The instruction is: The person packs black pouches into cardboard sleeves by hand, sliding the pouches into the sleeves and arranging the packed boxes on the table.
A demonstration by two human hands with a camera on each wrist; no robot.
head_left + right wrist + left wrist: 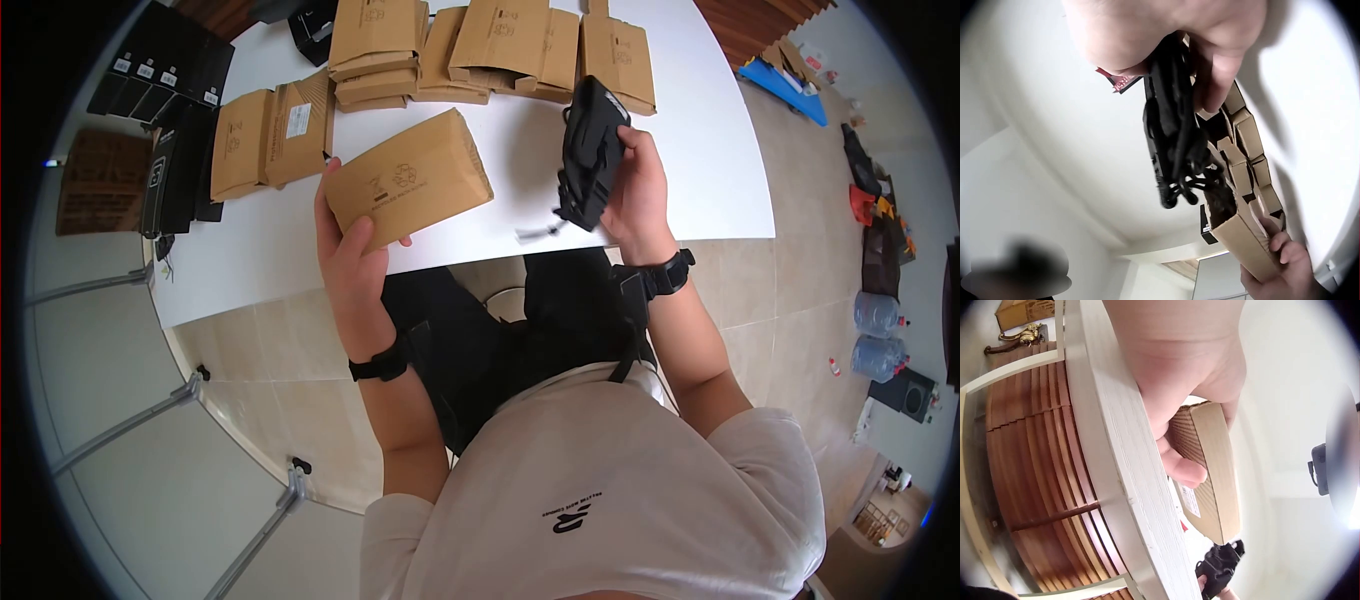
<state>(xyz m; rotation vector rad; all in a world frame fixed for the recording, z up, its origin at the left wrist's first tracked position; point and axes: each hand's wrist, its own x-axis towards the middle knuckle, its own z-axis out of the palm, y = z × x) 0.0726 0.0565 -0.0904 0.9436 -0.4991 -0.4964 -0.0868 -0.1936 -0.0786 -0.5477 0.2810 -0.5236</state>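
My left hand point(352, 262) grips a brown cardboard box point(425, 180) with printed recycling marks, tilted over the table's front edge. Its thumb lies on the printed face, and the other fingers are mostly hidden behind the box. In the right wrist view, the end of this box point(1247, 244) that faces my right hand looks open and dark inside. My right hand point(642, 195) holds a black zippered pouch-like item point(592, 145) with dangling cords, a short way right of the box. Loops of black cord point(1179, 187) hang from its lower end.
Several cardboard boxes point(500, 45) are stacked along the back of the white table point(700, 180). Two more cardboard boxes point(300, 125) lie at the left, beside black boxes point(185, 160). The table's front edge runs just before my body.
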